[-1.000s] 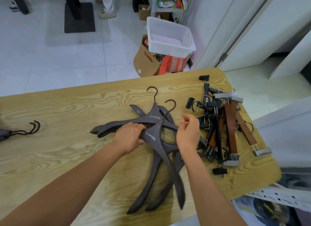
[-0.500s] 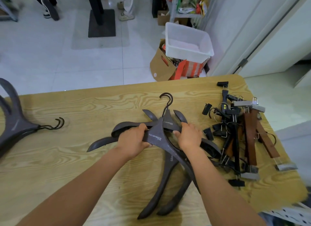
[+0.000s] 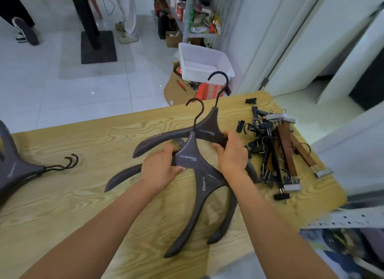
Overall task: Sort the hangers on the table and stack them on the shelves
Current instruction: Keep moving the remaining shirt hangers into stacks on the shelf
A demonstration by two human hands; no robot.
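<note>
Near the middle of the surface, the left hand and right hand each have their grip clamped on the overlapping dark hangers. Clip hangers crowd the right edge. A broad stretch of wood separates the hands from the stacked hangers at the left edge.

Pile of dark grey coat hangers w/ wide curved shoulders, black hooks and white "XIZI IMPRESSION" print, overlapped at bench ctr; top two hooks point away. More grey hangers lie stacked at L edge, hooks pointing R. Black and brown-wood clip hangers lie tangled at R.
</note>
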